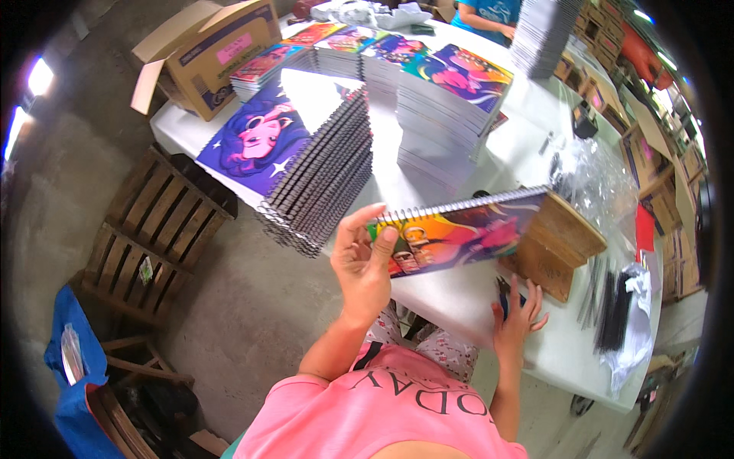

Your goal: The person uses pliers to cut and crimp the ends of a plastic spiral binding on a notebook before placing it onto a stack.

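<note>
While the left hand (pixel 365 256) grips a spiral-bound notebook (pixel 459 233) by its left end, fingers (pixel 359 229) closed round the coil edge and thumb on the colourful cover, the book hangs raised above the white tabletop (pixel 459 298), tilted toward the person. The right hand (pixel 518 315) rests with fingers spread open on the tabletop, just beside a wooden block (pixel 558 245). A leaning stack of spiral notebooks (pixel 325 180) stands to the left, and taller stacks (pixel 443 115) lie beyond.

Bare grey concrete floor (pixel 229 306) runs under a white table (pixel 459 298). Wooden pallets (pixel 153 229) lie left; bright daylight (pixel 38 76) enters far left.
</note>
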Demonstrator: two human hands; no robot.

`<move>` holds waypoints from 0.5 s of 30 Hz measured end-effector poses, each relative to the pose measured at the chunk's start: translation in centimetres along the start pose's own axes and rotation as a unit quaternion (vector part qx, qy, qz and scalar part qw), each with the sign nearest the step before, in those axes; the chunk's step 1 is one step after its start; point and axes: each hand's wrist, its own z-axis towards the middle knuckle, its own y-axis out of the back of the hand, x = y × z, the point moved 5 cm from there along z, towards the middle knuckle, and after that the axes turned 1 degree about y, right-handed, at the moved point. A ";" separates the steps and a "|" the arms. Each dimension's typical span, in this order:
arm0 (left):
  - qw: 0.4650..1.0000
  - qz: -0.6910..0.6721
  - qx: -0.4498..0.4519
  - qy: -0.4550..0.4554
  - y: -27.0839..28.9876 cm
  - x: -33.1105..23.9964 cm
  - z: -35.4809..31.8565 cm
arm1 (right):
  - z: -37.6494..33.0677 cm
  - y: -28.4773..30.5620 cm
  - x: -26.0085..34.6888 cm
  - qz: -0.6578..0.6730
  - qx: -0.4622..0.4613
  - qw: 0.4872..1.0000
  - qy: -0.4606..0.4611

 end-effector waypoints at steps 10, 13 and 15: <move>0.977 0.023 0.049 -0.208 0.4 -11.8 1.2 | 10.9 8.9 10.7 0.882 -0.001 0.468 0.056; 0.936 0.186 -0.046 -0.294 2.7 -15.7 5.0 | 14.9 13.8 17.3 0.825 0.032 0.552 0.117; 0.937 0.204 -0.081 -0.271 4.7 -17.3 9.7 | 17.8 16.3 22.0 0.830 0.053 0.525 0.182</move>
